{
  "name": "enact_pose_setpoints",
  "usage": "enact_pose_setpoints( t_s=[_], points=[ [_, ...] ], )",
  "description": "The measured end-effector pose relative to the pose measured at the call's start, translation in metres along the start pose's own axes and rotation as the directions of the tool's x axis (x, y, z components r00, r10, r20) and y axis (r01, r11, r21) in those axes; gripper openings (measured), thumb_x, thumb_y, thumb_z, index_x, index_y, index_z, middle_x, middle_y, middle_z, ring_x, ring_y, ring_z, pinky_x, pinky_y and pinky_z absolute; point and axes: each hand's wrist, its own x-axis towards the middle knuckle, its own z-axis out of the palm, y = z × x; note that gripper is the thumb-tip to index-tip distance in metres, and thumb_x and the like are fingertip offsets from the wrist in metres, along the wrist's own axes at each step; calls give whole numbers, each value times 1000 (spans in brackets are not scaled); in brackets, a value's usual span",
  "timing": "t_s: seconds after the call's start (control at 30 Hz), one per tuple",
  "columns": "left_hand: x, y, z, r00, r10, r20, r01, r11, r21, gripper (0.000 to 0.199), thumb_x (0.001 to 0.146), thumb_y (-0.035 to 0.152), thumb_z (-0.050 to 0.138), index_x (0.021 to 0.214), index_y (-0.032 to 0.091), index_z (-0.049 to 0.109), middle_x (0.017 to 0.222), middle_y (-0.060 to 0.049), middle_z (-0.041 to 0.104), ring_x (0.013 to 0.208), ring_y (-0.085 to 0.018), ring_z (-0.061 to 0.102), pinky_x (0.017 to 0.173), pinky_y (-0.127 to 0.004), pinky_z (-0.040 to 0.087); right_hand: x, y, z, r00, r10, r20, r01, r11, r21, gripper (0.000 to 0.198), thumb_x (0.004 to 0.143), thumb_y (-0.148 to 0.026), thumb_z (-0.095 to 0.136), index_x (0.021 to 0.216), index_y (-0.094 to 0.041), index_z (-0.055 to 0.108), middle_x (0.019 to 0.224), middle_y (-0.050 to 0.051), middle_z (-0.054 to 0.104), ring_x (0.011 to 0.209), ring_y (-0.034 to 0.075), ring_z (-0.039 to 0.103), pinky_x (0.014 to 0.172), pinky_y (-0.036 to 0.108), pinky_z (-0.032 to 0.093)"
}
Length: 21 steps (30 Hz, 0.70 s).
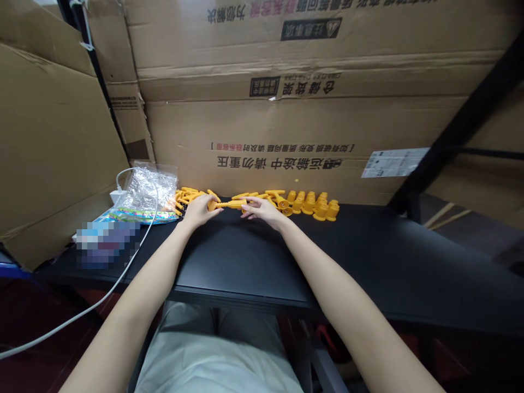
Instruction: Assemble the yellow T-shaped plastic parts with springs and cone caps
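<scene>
Between my two hands, above the back of the black table (pixel 245 256), lies a slim yellow plastic piece (pixel 234 204), roughly level, with a wider end at the left. My left hand (pixel 200 212) has its fingers closed round that wider end. The thumb and fingers of my right hand (pixel 264 212) pinch the opposite end. Whether it is one part or two joined parts, I cannot tell. Behind my left hand is a heap of yellow Y-shaped plastic parts (pixel 189 192). More yellow forked parts (pixel 275 194) lie behind my right hand, and several yellow stepped cup-shaped parts (pixel 321 210) stand in rows to its right.
A clear plastic bag (pixel 149 188) with a colourful lower edge lies at the left, beside a blurred-out package (pixel 107 243). A white cable (pixel 137 254) runs over the table's left side. Cardboard (pixel 286 120) walls the back; a black post (pixel 454 125) slants at the right.
</scene>
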Motion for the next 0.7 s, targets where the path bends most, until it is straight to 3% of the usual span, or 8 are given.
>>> enact_pose_setpoints(
  t_s=[0.7],
  points=[
    [-2, 2, 1, 1000, 21, 2, -21, 998, -52, 26, 82, 41, 62, 96, 19, 64, 94, -5, 70, 89, -20, 64, 81, -31, 49, 3, 4, 0, 998, 53, -24, -52, 997, 57, 33, 86, -30, 66, 115, -14, 64, 102, 12, 73, 70, 12, 70, 60, 19, 52]
  ],
)
